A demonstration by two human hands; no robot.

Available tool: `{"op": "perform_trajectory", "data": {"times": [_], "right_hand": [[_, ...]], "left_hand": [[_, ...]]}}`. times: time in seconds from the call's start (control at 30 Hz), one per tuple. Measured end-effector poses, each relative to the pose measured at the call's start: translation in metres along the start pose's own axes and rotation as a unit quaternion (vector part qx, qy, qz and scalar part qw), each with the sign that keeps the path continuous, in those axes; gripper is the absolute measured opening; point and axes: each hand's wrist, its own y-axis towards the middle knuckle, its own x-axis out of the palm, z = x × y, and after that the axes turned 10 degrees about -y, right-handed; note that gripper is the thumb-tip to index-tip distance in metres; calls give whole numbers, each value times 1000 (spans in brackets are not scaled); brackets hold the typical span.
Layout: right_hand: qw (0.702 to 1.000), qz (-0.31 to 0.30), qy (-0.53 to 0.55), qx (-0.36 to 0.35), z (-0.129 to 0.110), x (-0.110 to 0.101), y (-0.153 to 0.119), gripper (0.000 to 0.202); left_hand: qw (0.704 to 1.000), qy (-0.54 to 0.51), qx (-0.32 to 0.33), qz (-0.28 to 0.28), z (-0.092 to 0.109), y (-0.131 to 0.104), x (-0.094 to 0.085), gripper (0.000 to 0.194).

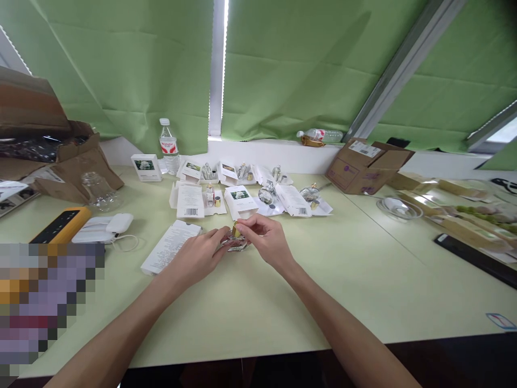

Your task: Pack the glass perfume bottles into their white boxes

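Observation:
A clear glass perfume bottle (237,247) rests low over the table between my hands. My left hand (205,248) is closed around its left side. My right hand (264,237) pinches a gold cap (236,230) at the top of the bottle; whether the cap sits on the neck or just above it I cannot tell. Beside my left wrist lies a white printed box (172,245). Beyond my hands stand several opened white boxes, among them one with a flower picture (240,199), with glass bottles such as this one (210,195) and loose gold caps (217,201).
At the left are a cardboard box (76,161), a glass jar (100,194), a yellow case (64,223) and a white device with a cable (100,227). A water bottle (168,148) stands at the back. A carton (363,167) and a black bar (472,256) lie to the right.

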Motion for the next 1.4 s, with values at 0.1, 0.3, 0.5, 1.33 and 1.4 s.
{"op": "perform_trajectory", "data": {"times": [0.1,0.3,0.5,1.33,1.4], "right_hand": [[1000,20,-9,-22,1,3,-1,25],[996,49,-51,-53,1,6,-3,26],[996,40,-59,-52,2,6,-4,24],[964,21,-253,-83,4,-4,-4,31],[958,17,-273,-87,6,-5,-3,31]], "left_hand": [[1000,-3,-2,1,1,0,0,32],[1000,-1,2,1,-1,-1,0,34],[1000,-1,5,-2,-2,0,1,34],[998,17,-29,58,-5,0,-5,43],[993,31,-55,103,-9,1,-7,42]]}}
